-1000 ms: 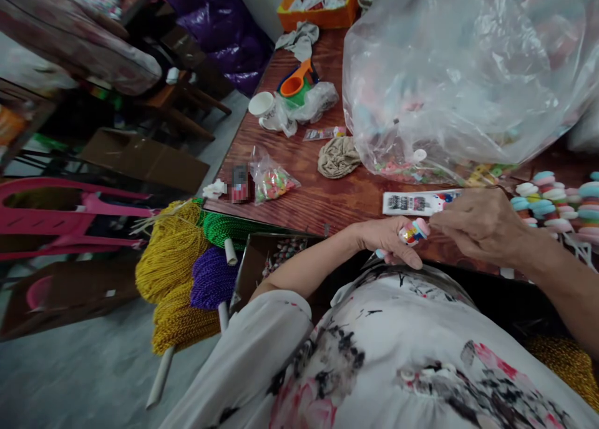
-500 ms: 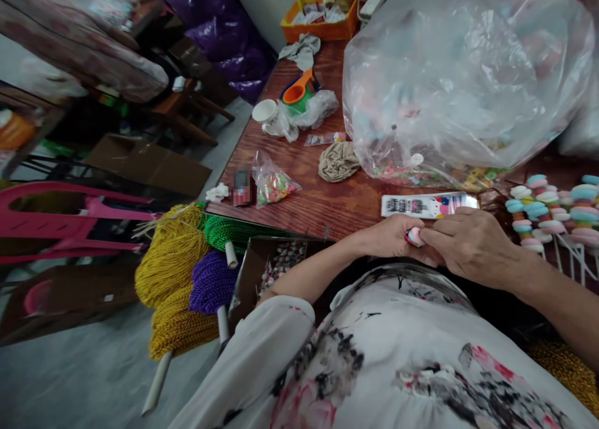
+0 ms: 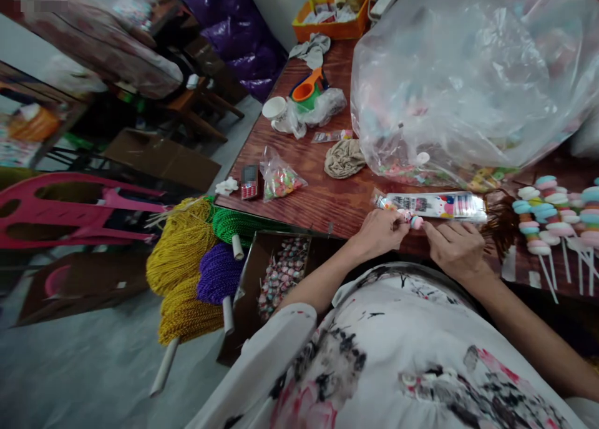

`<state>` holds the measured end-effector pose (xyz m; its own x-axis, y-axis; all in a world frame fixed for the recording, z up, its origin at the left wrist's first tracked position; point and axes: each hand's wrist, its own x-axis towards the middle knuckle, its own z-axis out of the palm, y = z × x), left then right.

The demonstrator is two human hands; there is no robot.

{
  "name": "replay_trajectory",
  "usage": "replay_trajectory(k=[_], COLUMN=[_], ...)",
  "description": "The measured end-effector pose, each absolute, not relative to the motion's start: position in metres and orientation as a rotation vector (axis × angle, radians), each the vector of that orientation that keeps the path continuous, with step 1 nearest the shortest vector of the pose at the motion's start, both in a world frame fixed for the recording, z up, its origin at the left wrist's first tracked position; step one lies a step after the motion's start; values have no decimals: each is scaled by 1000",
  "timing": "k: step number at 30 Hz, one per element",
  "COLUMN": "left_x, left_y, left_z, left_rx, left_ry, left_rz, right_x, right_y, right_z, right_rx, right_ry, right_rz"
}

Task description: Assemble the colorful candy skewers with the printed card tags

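Near the table's front edge, my left hand is closed on a small pink, white and blue candy-like piece, partly in a clear wrapper. My right hand is closed just to the right of it, fingertips pinched at its end; what they grip is too small to make out. Behind both hands lies a stack of clear printed bags. Pastel candy-like skewers on white sticks lie to the right, beside brown shiny ties.
A large clear bag covers the back right of the table. A small candy bag, phone, brown cloth and cup stand left. Below are cord bundles and a box. A person is at upper left.
My hands have moved apart slightly, my right hand shifting right and down. More of the pastel piece and its wrapper now shows. The view has turned a little.
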<state>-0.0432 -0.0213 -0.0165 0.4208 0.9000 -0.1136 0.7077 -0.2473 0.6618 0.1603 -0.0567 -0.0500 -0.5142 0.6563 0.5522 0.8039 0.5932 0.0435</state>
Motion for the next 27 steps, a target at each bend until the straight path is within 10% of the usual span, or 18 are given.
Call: replay_trajectory(k=[27], left_x=[-29], left_y=[-32], left_z=[1], left_rx=[2269], left_ry=[1559], left_rz=[-22], right_x=[147], right_y=[-63], right_z=[-52], right_rx=[-1214], right_ry=[-2321], right_rz=[-111])
